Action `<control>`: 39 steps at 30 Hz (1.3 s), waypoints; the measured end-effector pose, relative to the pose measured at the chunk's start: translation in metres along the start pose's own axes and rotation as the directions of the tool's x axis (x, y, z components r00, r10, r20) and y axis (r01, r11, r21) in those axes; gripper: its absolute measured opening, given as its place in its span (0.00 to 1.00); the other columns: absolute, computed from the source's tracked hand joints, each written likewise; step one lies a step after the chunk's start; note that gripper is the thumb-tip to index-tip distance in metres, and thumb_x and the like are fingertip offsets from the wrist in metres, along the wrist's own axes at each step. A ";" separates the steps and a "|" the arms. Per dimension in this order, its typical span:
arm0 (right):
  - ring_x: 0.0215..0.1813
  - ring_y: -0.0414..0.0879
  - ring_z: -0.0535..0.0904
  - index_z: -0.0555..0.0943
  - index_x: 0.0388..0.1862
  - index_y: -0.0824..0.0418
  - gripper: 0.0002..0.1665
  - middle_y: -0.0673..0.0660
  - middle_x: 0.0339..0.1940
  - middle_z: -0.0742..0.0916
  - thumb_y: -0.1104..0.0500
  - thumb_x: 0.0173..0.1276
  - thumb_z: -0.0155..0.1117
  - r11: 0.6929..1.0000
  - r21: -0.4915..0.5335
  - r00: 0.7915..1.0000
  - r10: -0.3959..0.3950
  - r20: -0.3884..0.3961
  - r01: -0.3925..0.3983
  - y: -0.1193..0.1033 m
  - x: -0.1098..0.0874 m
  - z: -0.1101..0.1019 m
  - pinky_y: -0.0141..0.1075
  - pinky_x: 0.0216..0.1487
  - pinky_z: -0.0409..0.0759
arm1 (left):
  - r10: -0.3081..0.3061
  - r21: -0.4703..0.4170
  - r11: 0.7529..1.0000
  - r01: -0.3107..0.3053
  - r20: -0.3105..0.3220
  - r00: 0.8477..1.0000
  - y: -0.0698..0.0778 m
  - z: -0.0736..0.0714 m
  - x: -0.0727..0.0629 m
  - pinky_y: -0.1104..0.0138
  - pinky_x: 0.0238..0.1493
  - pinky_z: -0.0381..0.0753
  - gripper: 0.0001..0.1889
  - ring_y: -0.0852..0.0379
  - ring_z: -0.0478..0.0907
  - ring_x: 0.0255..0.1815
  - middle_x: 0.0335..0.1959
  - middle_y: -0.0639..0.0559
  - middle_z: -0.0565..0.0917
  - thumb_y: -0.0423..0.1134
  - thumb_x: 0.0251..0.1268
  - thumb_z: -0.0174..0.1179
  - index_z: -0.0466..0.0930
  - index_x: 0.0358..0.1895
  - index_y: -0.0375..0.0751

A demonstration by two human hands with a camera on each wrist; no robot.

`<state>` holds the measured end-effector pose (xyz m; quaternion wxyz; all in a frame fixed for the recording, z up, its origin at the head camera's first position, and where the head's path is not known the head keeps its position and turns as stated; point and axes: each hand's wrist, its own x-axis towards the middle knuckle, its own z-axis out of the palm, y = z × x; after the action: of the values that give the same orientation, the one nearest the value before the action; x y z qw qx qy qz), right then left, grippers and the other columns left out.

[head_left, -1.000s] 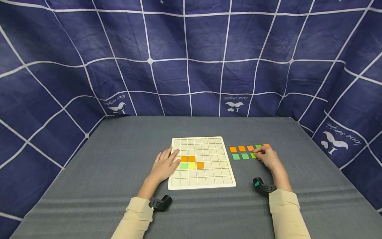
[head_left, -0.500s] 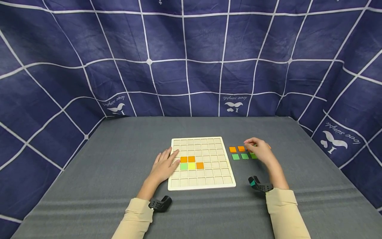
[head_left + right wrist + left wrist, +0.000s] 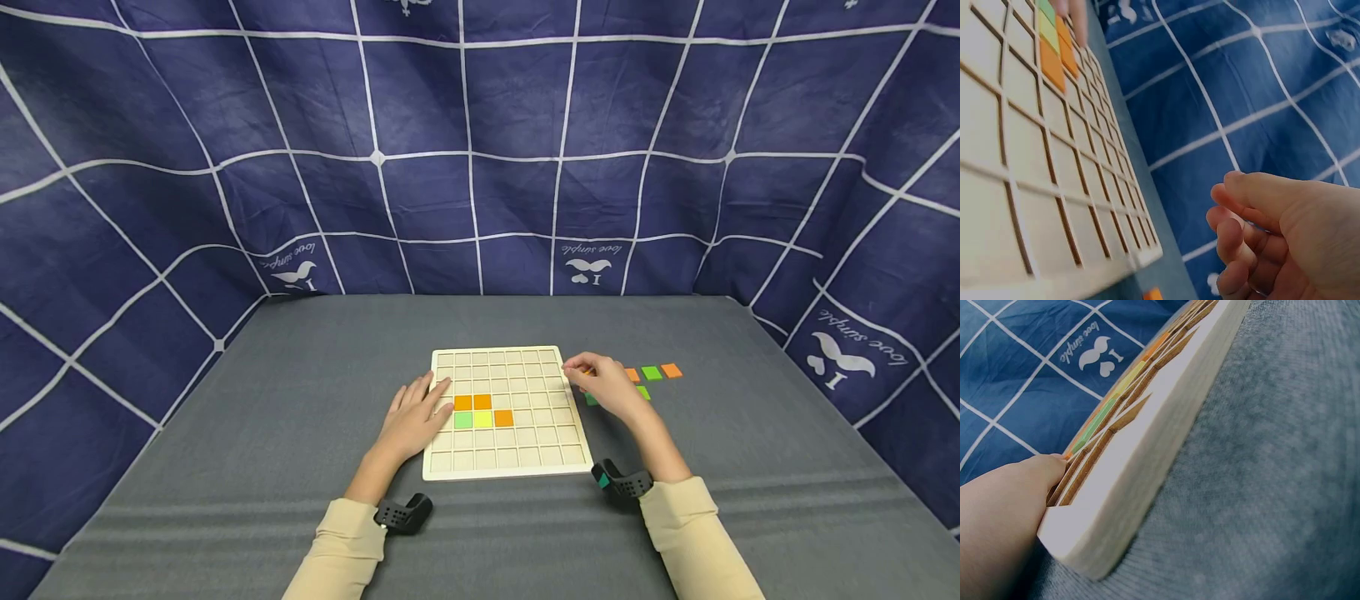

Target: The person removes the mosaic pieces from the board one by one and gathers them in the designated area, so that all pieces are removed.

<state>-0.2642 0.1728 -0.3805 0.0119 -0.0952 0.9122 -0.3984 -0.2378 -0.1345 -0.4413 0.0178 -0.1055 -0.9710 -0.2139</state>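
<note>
A pale wooden grid board [image 3: 540, 456] lies on the grey cloth. My left hand [image 3: 412, 417] rests along its left edge, fingers spread, with the thumb close to the coloured tiles. Set in the cells are two orange tiles [image 3: 472, 402], a green tile [image 3: 463, 420], a yellow tile [image 3: 483, 419] and another orange tile [image 3: 503, 417]. At the board's upper right edge hovers my right hand [image 3: 611, 385], thumb and forefinger tips together. In the right wrist view its other fingers curl beneath; I cannot tell whether a tile is between the tips.
To the right of the board lie loose square tiles, partly covered by my right hand: a green tile [image 3: 651, 372], an orange tile [image 3: 671, 371] and a yellow-green tile [image 3: 643, 392] among them. A blue curtain [image 3: 517, 192] with white lines stands behind the table.
My right hand has moved left from the loose tiles to the board's right edge, uncovering the tiles farthest right. The left hand and the tiles on the board have stayed in place.
</note>
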 end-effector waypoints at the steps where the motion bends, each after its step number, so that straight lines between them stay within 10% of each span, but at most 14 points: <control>1: 0.32 0.50 0.77 0.79 0.46 0.64 0.16 0.63 0.35 0.84 0.55 0.67 0.56 1.000 0.005 1.000 -0.009 0.006 0.009 -0.003 -0.001 0.003 0.33 0.28 0.72 | 0.000 0.001 1.000 0.000 0.002 1.000 0.000 0.000 0.000 0.50 0.72 0.41 0.28 0.44 0.48 0.73 0.73 0.44 0.52 0.55 0.69 0.40 0.56 0.70 0.53; 20: 0.33 0.41 0.72 0.82 0.39 0.57 0.08 0.49 0.32 0.79 0.57 0.62 0.61 0.971 -0.158 0.982 -0.165 0.097 0.179 -0.047 0.004 0.080 0.34 0.39 0.73 | -0.004 0.003 1.000 0.004 0.002 1.000 0.000 0.001 0.001 0.50 0.72 0.41 0.28 0.44 0.48 0.73 0.73 0.44 0.52 0.56 0.68 0.40 0.56 0.69 0.53; 39: 0.41 0.44 0.77 0.82 0.42 0.60 0.11 0.53 0.38 0.81 0.58 0.62 0.61 0.931 -0.270 0.966 -0.213 0.149 0.247 -0.060 0.020 0.107 0.37 0.48 0.77 | -0.012 0.014 1.000 0.012 0.006 1.000 0.000 -0.001 0.001 0.50 0.72 0.41 0.28 0.45 0.48 0.73 0.72 0.45 0.53 0.57 0.68 0.40 0.57 0.69 0.53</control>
<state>-0.2634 0.0517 -0.4084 0.0045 -0.2254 0.9404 -0.2546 -0.2386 -0.1351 -0.4400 0.0142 -0.1004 -0.9731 -0.2067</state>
